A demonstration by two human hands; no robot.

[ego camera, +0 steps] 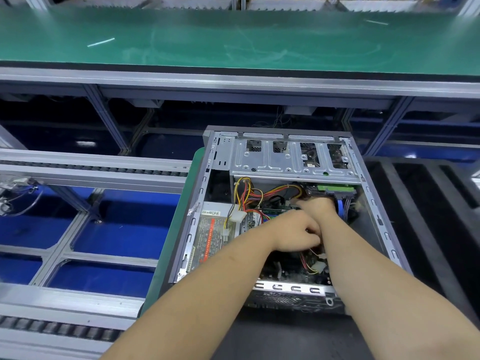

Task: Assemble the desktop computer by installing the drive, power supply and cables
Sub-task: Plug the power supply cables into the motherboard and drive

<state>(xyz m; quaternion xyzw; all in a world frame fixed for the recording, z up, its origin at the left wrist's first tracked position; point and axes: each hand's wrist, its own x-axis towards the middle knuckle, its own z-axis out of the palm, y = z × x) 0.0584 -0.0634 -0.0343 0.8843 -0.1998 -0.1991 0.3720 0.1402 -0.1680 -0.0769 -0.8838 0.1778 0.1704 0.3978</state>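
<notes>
The open computer case lies on its side in the middle of the view. The power supply sits in its left part, and yellow, red and black power cables run from it across the motherboard. A drive with a green board sits under the metal drive cage, with a blue data cable beside it. My left hand is inside the case with its fingers curled round wires that come out beneath it. My right hand reaches deeper, just below the drive, its fingertips hidden among the cables.
The case rests on a green mat on a roller conveyor. Black foam trays lie to the right. A green-topped bench runs along the back. Loose white connectors hang inside the case.
</notes>
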